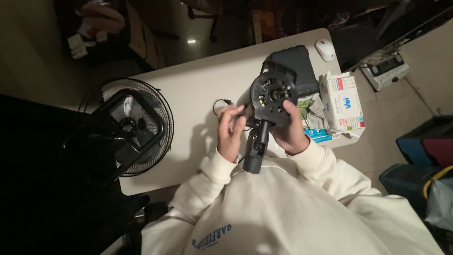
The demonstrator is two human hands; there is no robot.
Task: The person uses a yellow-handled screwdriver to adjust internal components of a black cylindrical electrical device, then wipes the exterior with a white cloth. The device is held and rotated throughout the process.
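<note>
My right hand [291,130] grips a black hair-dryer-like device [270,101] by the side of its round open head, where coils and small parts show. Its black handle [257,148] points down toward my chest. My left hand [230,127] is beside the handle's top with fingers curled; whether it pinches a small part, I cannot tell. A thin black cord [219,105] lies on the white table [198,89] just beyond that hand.
A black floor fan [127,125] stands at the table's left edge. A black case [295,66], a white mouse [325,49], a white tissue pack [343,101] and crumpled wrappers [315,118] lie at the right. Bins and bags sit on the floor at right.
</note>
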